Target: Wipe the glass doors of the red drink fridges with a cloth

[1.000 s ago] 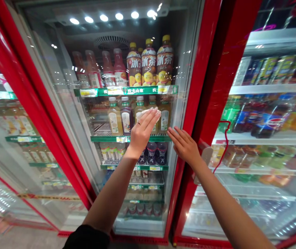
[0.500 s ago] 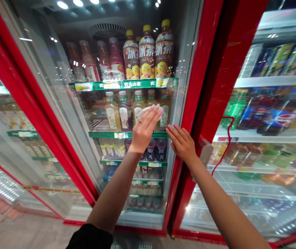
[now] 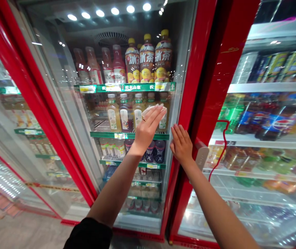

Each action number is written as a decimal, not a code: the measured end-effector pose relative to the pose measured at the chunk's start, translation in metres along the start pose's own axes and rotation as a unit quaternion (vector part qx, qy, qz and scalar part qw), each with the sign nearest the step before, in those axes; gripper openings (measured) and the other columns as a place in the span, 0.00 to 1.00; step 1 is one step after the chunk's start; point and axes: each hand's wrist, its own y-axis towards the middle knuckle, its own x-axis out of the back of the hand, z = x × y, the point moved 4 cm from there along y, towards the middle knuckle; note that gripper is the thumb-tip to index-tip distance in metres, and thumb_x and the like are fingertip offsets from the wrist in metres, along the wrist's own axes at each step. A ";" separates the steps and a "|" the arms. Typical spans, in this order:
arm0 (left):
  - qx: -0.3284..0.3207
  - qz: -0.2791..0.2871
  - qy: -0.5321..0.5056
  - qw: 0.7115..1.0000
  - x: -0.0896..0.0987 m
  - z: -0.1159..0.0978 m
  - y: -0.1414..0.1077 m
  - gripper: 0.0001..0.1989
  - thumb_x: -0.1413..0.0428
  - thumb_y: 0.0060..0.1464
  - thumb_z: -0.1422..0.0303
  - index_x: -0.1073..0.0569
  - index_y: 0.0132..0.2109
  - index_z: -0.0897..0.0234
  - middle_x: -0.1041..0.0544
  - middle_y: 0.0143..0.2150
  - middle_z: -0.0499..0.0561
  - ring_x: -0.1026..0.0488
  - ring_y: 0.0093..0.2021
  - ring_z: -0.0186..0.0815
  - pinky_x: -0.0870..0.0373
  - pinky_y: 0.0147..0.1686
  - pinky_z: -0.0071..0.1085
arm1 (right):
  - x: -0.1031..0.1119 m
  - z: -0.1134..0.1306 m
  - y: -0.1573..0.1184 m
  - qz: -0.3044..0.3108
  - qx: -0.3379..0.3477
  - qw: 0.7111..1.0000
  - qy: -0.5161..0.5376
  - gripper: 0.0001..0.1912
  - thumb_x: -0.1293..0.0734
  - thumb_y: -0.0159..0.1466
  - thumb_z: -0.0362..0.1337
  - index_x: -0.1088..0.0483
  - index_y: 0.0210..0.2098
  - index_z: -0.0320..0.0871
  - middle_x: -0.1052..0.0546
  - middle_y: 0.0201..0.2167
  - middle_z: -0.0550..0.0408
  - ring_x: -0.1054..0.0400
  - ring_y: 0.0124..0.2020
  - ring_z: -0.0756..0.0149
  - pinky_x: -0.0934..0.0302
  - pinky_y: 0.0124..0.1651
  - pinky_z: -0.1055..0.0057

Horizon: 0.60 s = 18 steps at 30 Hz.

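Observation:
My left hand (image 3: 148,128) lies flat against the glass door (image 3: 85,107) of a red-framed drinks cooler, pressing a white cloth or tissue (image 3: 148,110) that shows past its fingers. A ring is on one finger. To its right, my right hand (image 3: 182,143) rests with straight fingers on the door's red frame (image 3: 193,90) and holds nothing. Behind the glass, juice bottles (image 3: 113,112) stand on a green-edged shelf, partly hidden by my left hand. Iced tea bottles (image 3: 147,58) stand on the shelf above.
A grey door handle (image 3: 202,157) juts out right of my right hand, with a red cord (image 3: 225,145) near it. Another cooler with cola bottles (image 3: 276,122) is at the right. Grey floor (image 3: 39,228) shows at the lower left.
My left hand has slid slightly right with the white cloth or tissue. My right hand has turned more upright and shifted a little on the frame. The view has shifted slightly.

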 end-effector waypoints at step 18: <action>0.047 -0.044 -0.017 0.998 0.005 0.001 -0.007 0.33 0.53 0.74 0.79 0.42 0.79 0.52 0.23 0.71 0.54 0.30 0.75 0.38 0.29 0.75 0.44 | 0.042 -0.014 0.019 0.104 0.105 0.987 0.060 0.46 0.40 0.72 0.24 0.63 0.83 0.48 0.33 0.76 0.47 0.40 0.77 0.55 0.32 0.74 0.51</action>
